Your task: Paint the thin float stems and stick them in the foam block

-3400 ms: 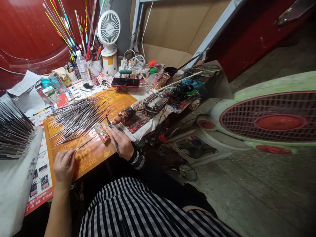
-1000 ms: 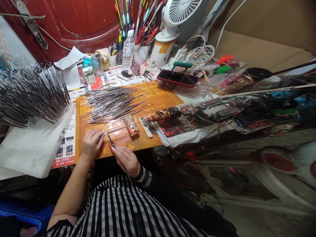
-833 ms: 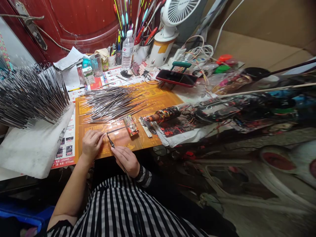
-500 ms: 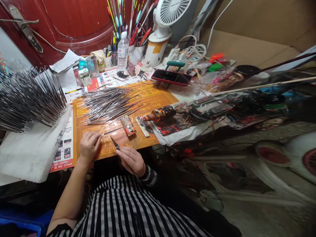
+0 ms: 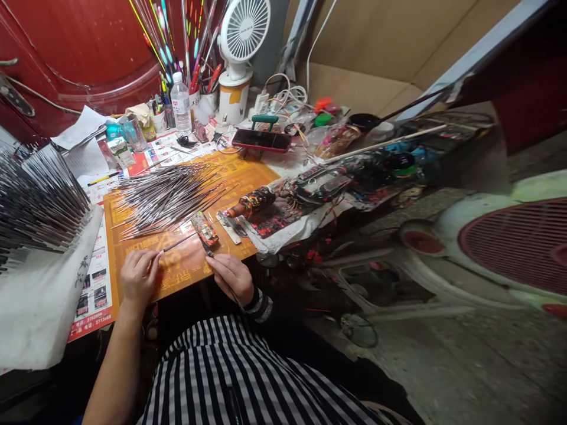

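Observation:
My left hand point(image 5: 140, 273) pinches the near end of a thin dark stick point(image 5: 179, 242), like a fishing float's body, which points right over the orange mat. My right hand point(image 5: 233, 278) grips a dark pen-like tool point(image 5: 206, 248); a thin cord or handle runs back under that hand. The tool's tip is close to a small paint-smeared block point(image 5: 205, 228); whether they touch I cannot tell. Beyond my left hand lies a loose pile of similar thin sticks point(image 5: 166, 195). Many more sticks point(image 5: 38, 200) stand upright in a white foam block point(image 5: 35, 313) at the left.
An orange mat point(image 5: 128, 242) covers the table. Right of the block are a flat pale strip point(image 5: 229, 229) and a paint-caked cylinder tool point(image 5: 252, 202). Farther back stand a phone point(image 5: 261, 140), a water bottle point(image 5: 181, 103), a white fan point(image 5: 245, 29) and cups of colourful floats.
The view has turned right, so the table appears farther left. The pen-like tool has shifted from below the stick to the paint-smeared block, its tip turned away from my left hand.

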Action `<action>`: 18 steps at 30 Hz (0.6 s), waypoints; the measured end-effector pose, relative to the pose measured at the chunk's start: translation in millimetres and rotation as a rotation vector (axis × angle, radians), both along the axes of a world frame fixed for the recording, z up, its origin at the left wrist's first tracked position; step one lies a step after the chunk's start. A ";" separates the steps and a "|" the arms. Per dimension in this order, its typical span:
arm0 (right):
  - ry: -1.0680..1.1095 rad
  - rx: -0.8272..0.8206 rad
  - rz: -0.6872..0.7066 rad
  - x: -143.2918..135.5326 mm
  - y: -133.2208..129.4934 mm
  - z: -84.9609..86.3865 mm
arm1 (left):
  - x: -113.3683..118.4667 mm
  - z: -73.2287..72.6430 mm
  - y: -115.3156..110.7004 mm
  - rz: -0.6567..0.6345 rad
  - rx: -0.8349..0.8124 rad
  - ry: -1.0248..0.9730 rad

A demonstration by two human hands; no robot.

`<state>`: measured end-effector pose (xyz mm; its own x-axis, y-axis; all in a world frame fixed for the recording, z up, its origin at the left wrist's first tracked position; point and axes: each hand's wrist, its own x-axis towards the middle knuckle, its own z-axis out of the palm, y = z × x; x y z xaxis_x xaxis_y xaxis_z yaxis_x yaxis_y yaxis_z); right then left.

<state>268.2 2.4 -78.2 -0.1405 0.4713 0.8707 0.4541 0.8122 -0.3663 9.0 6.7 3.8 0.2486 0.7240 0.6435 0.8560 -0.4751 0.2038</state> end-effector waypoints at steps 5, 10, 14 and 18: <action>-0.001 -0.010 0.004 1.0 -0.2 1.0 | 0.4 0.8 -0.7 0.002 -0.005 -0.005; -0.030 -0.022 -0.012 0.8 -1.3 4.2 | 0.9 1.6 -0.3 -0.003 0.006 0.002; -0.030 -0.038 -0.016 -0.2 -2.3 5.5 | 0.7 0.9 -0.3 -0.004 0.009 0.000; -0.009 -0.049 -0.010 -1.1 -2.4 5.3 | 0.9 0.4 -0.7 0.009 -0.001 -0.013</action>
